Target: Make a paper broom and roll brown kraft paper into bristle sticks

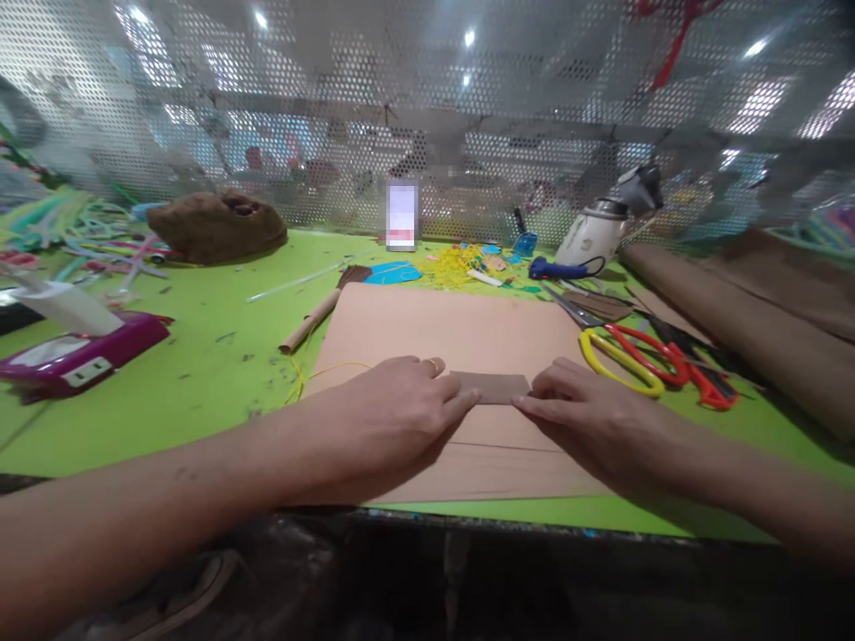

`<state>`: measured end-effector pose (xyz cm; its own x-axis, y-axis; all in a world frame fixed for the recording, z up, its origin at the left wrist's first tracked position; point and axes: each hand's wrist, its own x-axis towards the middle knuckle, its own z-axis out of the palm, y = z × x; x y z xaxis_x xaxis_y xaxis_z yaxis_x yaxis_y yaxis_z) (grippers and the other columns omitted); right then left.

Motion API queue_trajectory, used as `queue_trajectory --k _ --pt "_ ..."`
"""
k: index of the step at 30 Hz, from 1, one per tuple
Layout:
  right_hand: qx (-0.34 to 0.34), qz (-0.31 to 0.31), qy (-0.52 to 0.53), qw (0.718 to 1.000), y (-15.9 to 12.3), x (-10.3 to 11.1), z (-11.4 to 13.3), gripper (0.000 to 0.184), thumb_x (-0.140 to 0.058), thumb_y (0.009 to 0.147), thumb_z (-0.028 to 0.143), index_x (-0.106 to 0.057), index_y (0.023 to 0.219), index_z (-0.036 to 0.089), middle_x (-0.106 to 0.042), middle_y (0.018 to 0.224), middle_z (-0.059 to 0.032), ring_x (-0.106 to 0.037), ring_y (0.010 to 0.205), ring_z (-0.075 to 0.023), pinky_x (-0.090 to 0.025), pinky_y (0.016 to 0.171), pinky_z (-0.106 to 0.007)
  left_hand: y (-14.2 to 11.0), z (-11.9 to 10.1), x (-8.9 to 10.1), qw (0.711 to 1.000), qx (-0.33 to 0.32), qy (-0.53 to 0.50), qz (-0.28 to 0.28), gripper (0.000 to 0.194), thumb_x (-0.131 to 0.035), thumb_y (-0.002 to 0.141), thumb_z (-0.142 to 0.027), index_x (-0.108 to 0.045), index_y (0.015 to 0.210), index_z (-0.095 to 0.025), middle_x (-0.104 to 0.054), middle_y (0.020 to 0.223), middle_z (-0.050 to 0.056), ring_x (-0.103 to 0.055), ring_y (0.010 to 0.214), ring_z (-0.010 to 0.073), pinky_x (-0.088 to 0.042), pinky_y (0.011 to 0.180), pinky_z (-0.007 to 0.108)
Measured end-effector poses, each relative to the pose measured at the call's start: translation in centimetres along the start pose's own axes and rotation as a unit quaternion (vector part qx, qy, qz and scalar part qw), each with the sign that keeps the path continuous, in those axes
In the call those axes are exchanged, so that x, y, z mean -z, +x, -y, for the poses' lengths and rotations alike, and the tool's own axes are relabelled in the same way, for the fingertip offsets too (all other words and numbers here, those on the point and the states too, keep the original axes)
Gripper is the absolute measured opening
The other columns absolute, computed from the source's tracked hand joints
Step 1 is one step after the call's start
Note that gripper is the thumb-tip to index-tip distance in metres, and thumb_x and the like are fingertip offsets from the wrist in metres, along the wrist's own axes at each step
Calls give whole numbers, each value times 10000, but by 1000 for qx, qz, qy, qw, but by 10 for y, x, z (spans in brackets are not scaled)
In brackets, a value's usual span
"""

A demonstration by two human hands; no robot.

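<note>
Both hands were in on it, right at the middle of the work! The left hand (pixel 401 409), a gold-coloured ring on one finger, had its fingers drawn in narrow and held the left end of a small, flat, brown rectangular strip (pixel 498 388). Over on the other side, the right hand (pixel 588 401) had its fingers curled in, thumb forward, with the tips closed on the strip's right end. And the strip itself? It lay flat between the two hands, on top of a large, pale pinkish-tan sheet (pixel 434 329), above a dark line that ran across the sheet's near part.

What a busy field around them! The sheet rested on a bright green tabletop (pixel 220 356), and to its left came a thin brown paper roll (pixel 311 322) and a loose yellow thread (pixel 297 383). Off to the right, scissors with yellow and red loop handles (pixel 621 365) overlapped the sheet's edge. Beyond the sheet lay flat blue pieces (pixel 394 272) and a tangle of yellow shreds (pixel 458 265), with a lit phone (pixel 402 215) upright behind them. Far left sat a glossy purple device (pixel 86 356), and across the back stood a perforated metallic panel (pixel 347 116)
</note>
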<state>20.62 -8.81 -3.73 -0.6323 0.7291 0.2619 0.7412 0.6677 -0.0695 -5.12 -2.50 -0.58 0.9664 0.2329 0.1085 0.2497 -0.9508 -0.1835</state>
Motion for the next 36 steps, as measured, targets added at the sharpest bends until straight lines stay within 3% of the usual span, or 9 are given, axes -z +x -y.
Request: queue_trajectory --k 7,15,19,22,24,28,29,31,36 --pt "-14 -28 11 999 -14 -7 -7 235 -403 934 173 -598 1065 176 -559 956 -101 -469 839 -203 -407 708 -333 -2 -6 5 998 -34 51 26 270 -416 842 -112 -539 1082 -100 -606 800 98 -519 692 217 -383 659 346" --pt "16 -66 -37 997 -15 -14 -9 252 -421 916 173 -612 1080 168 -596 935 -120 -483 811 -220 -419 689 -357 -12 -4 0 996 -41 75 29 243 -415 846 -105 -579 1025 -98 -602 876 113 -516 758 218 -409 714 351" --pt "0 -65 -46 997 -14 -11 -3 245 -422 914 151 -618 1061 166 -580 911 -115 -477 820 -220 -419 692 -357 -10 5 1 999 -12 50 10 198 -421 865 -139 -602 945 -133 -592 852 95 -511 764 202 -420 701 327" --pt "-2 -66 -51 997 -12 -10 1 234 -421 921 162 -626 1033 165 -574 894 -111 -470 802 -214 -413 672 -346 7 6 8 999 32 34 4 140 -492 817 -194 -619 773 -154 -572 772 78 -498 725 200 -411 630 309" --pt "-2 -65 -52 997 -11 -10 2 225 -425 920 162 -630 1013 163 -572 879 -106 -473 788 -210 -406 657 -335 22 0 10 997 59 16 -51 133 -511 793 -209 -625 753 -153 -566 793 86 -503 773 212 -411 649 312" --pt "10 -87 -46 995 -10 -9 5 198 -441 916 173 -637 941 193 -574 835 -86 -492 740 -195 -393 611 -314 38 -19 2 996 -1 -33 -88 150 -483 812 -160 -625 862 -162 -541 746 56 -481 682 183 -393 632 307" --pt "15 -95 -46 994 -9 -8 5 192 -445 914 174 -635 919 199 -577 835 -86 -496 741 -196 -394 609 -317 38 -22 -3 994 9 -32 -104 153 -481 806 -138 -612 883 -153 -539 752 57 -479 685 183 -393 645 312" --pt "19 -103 -54 993 -8 -7 7 178 -451 905 164 -623 877 200 -585 851 -92 -502 766 -209 -396 625 -335 35 -25 -11 994 5 -23 -107 105 -495 785 -133 -599 796 -141 -531 756 72 -472 691 187 -388 644 318" --pt "24 -52 -109 992 4 -9 11 150 -475 836 101 -564 758 193 -553 766 -73 -478 730 -218 -369 639 -367 32 -24 -19 995 -3 -13 -101 110 -493 786 -155 -581 722 -143 -538 749 83 -485 715 204 -399 651 346"
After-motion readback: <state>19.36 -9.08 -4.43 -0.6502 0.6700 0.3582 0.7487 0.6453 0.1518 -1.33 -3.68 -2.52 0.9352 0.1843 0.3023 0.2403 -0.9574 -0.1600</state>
